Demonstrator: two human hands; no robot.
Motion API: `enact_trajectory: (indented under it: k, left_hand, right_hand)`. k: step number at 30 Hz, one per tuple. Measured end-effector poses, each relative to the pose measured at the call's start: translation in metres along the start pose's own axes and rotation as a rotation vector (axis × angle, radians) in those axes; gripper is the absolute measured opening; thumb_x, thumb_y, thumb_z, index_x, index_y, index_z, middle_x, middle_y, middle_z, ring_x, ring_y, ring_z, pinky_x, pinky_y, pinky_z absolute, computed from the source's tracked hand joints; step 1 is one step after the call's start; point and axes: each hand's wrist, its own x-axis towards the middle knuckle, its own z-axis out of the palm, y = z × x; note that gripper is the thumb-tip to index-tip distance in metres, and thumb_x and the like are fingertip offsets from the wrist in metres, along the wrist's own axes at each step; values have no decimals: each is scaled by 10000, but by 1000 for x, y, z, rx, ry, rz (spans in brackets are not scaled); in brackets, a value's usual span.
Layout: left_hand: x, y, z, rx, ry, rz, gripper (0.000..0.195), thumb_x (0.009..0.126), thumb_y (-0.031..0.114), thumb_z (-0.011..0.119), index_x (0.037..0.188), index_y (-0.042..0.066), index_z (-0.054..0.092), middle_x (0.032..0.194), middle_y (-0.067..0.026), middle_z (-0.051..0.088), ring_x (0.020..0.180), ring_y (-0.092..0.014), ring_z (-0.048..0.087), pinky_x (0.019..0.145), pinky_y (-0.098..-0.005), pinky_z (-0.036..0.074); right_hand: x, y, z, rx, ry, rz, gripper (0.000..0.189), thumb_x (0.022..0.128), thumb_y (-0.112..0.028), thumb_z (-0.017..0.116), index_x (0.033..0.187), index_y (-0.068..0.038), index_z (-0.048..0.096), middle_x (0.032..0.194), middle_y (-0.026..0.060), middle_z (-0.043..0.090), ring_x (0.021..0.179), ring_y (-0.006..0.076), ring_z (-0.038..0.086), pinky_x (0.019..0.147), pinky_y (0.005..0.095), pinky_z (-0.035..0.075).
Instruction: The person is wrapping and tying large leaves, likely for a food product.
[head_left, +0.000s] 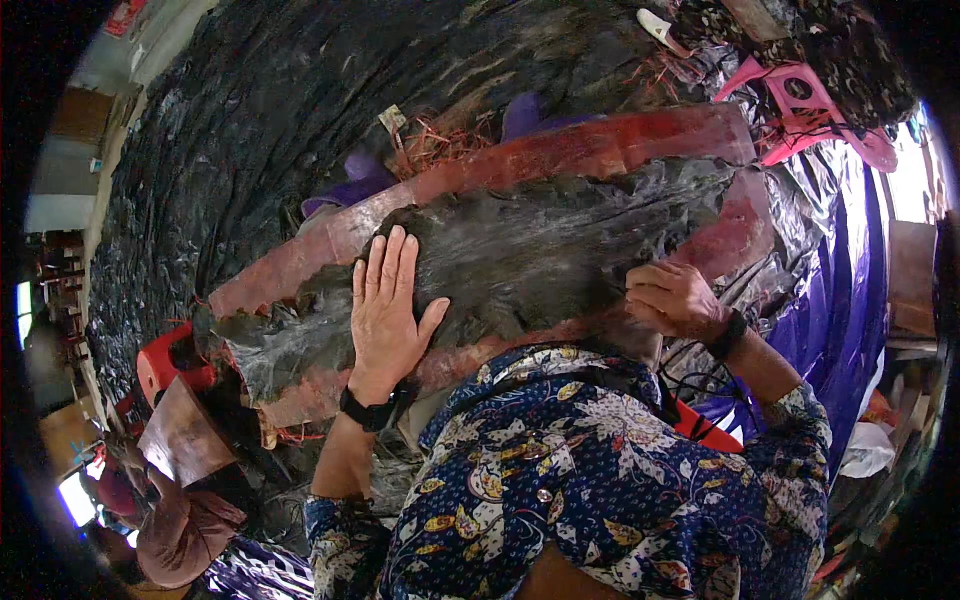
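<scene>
Before me lies a long flat work surface covered in dark, wrinkled plastic sheeting (517, 240), with a worn reddish border strip (480, 169) along its far edge and more of it at the near and right edges. My left hand (390, 300) rests flat on the dark sheeting, left of the middle, palm down with the thumb spread. Over the near right edge is my right hand (667, 296), its fingers curled downward; whether it pinches anything there cannot be told. Both wrists wear black bands.
Beyond the far edge lie red strands (442, 146) and purple objects (360, 184). A pink plastic stool (810, 94) stands at the upper right, a red plastic piece (161, 367) at the left. Purple sheeting (832, 300) hangs at the right. A brown hat-like object (184, 536) is at the lower left.
</scene>
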Motion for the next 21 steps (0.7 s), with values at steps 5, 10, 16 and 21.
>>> enact_trajectory:
  k: [5,10,16,21]
  left_hand:
    - [-2,0,-1,9,-12,-26,750,924,394,573,1515,35,279,1589,-143,248,1471,-346,206,1188,-488,161]
    - [-3,-1,1,21,-12,-18,753,928,392,570,1521,44,264,1597,-135,236,1476,-339,201,1192,-486,151]
    - [-3,3,-1,34,-4,-34,753,925,402,576,1520,50,277,1592,-130,255,1466,-343,225,1175,-513,182]
    - [-2,1,-1,32,-17,-18,754,930,399,562,1524,46,260,1595,-139,243,1473,-344,204,1184,-508,157]
  right_hand:
    - [-2,5,-3,177,518,809,195,868,-169,698,937,5,644,762,136,642,688,212,649,636,354,517]
    - [-3,29,-8,269,384,1098,357,825,-292,767,956,25,667,686,141,619,606,191,614,586,329,492]
    - [-11,43,-4,245,715,1252,338,846,-267,764,953,-10,573,654,77,590,504,152,565,496,341,490]
    - [-25,50,-4,263,787,1214,281,863,-204,750,918,-41,529,626,43,542,470,125,528,431,316,446]
